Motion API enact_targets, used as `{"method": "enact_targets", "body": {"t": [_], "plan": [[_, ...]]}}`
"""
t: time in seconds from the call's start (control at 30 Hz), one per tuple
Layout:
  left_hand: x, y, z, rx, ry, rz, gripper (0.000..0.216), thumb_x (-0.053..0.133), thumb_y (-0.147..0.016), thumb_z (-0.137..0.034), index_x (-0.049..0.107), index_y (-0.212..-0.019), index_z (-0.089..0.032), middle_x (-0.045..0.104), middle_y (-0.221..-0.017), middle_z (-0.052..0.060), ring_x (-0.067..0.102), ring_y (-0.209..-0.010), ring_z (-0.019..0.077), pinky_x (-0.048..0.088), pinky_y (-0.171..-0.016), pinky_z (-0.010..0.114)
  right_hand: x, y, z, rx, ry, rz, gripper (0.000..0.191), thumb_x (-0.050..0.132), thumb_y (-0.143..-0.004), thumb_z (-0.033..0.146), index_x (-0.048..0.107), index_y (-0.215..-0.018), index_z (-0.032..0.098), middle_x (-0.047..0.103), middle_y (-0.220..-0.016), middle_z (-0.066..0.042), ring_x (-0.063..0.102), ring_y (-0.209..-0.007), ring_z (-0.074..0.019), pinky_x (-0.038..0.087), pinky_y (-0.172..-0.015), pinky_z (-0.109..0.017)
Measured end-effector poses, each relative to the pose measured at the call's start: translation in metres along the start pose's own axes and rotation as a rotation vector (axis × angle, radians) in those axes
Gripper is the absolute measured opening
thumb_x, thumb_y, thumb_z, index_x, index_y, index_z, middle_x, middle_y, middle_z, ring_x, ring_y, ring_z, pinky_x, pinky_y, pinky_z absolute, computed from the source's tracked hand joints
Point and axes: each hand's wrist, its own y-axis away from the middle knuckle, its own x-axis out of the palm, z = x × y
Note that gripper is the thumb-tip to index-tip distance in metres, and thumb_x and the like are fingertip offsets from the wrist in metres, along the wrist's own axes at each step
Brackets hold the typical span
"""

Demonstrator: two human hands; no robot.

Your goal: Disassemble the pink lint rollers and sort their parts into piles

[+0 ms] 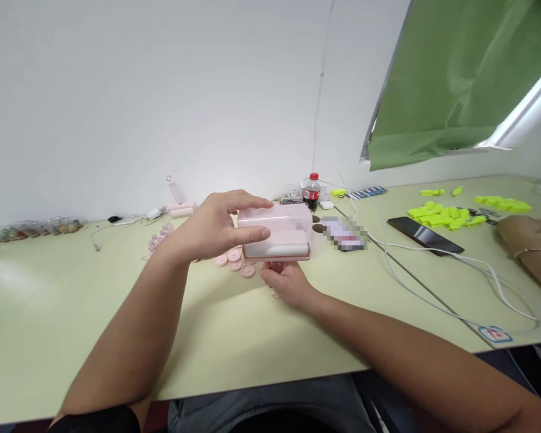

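A pink lint roller (pixel 277 250) with a white roll is held up above the table in front of me. Its translucent pink cover (pixel 288 219) sits over the upper side of the roll, whose lower front shows. My left hand (pixel 223 225) grips the cover's left end, thumb in front and fingers over the top. Below, my right hand (pixel 288 282) is wrapped around the handle (pixel 276 267), most of which is hidden. Round pink caps (pixel 247 270) lie on the table just behind and left of the roller.
Another pink lint roller (pixel 180 208) lies by the wall, near small pink parts (pixel 160 237). Behind stands a cola bottle (pixel 313 191). To the right are a black phone (pixel 426 236), white cables (pixel 433 248), yellow pieces (pixel 446 216) and another person's hand (pixel 518 233).
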Motion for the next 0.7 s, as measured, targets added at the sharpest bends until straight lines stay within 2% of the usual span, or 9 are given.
{"method": "enact_targets", "body": {"t": [0.23, 0.7], "plan": [[0.0004, 0.001, -0.0013, 0.007, -0.065, 0.06, 0.04, 0.073, -0.075, -0.041, 0.07, -0.112, -0.026, 0.07, -0.11, 0.005, 0.064, -0.095, 0.0229, 0.052, -0.083, 0.035, 0.0011, 0.0, 0.0041, -0.003, -0.001, -0.025, 0.022, 0.06, -0.073, 0.032, 0.042, -0.061, 0.024, 0.043, -0.055, 0.002, 0.051, -0.063, -0.018, 0.042, -0.05, -0.027], [0.0049, -0.0014, 0.0064, 0.036, -0.129, 0.185, 0.043, 0.072, -0.076, -0.043, 0.068, -0.116, -0.029, 0.069, -0.114, 0.004, 0.063, -0.099, 0.0239, 0.052, -0.081, 0.034, 0.0024, -0.0026, 0.003, 0.001, -0.052, -0.06, 0.019, 0.058, -0.07, 0.028, 0.042, -0.062, 0.025, 0.04, -0.051, 0.004, 0.05, -0.058, -0.0172, 0.042, -0.049, -0.028]]}}
